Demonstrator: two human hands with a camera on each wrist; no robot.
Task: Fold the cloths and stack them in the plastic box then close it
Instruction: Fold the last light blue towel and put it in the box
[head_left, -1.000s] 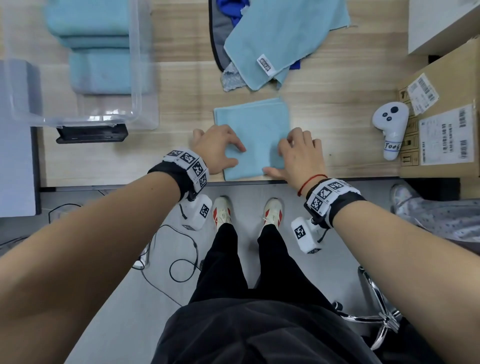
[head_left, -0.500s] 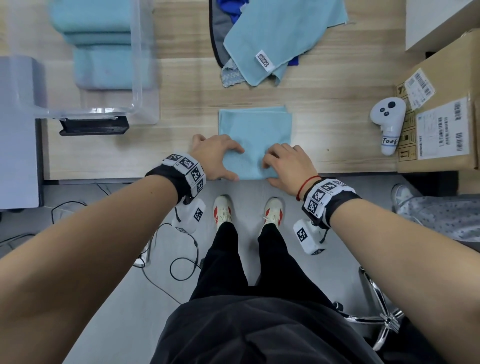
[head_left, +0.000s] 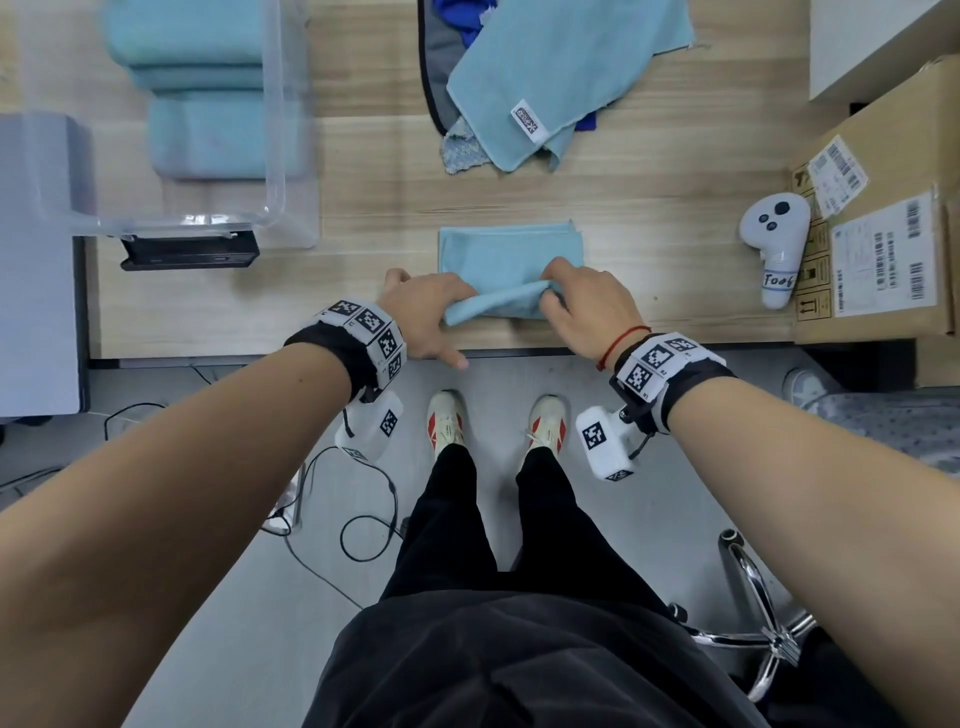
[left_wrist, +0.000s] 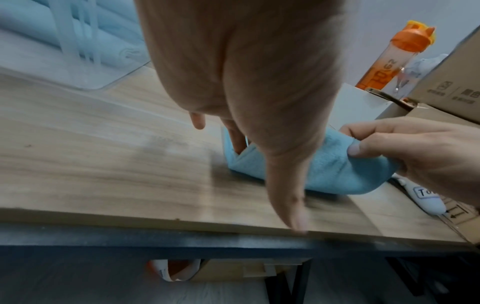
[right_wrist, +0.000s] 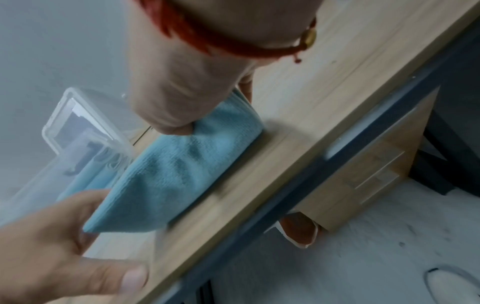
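Cloth (head_left: 506, 254), light blue, lies folded near the front edge of a wood-grain table (head_left: 649, 208). Head view: left hand (head_left: 423, 317) and right hand (head_left: 587, 306) each pinch a near corner and lift the near edge off the table; far half lies flat. White controller (head_left: 774, 244) at right has a tag reading "Too…", rest cut off. Cardboard box (head_left: 883, 218) beside it carries barcode labels, text too small to read. Far centre, an unfolded blue cloth (head_left: 561, 67) w/ a small white tag, unreadable, on top of grey and dark blue fabric. Far left, clear plastic box (head_left: 275, 156) holds folded blue cloths. Floor grey, cables on it.

Left wrist view: left hand (left_wrist: 246, 82) has fingers under the cloth (left_wrist: 337, 170), thumb stretched toward the table's near edge. Right hand (left_wrist: 415, 156) pinches the fold's right end. Orange-lidded bottle (left_wrist: 397, 55) far right, print on it partly readable: "62". Controller tag again shows "To…".

Right wrist view: blurry. Right hand (right_wrist: 187, 82), red string at the wrist, clamps the cloth (right_wrist: 182, 168); left hand (right_wrist: 64, 236) grips the other end. Plastic box (right_wrist: 85, 131) beyond.
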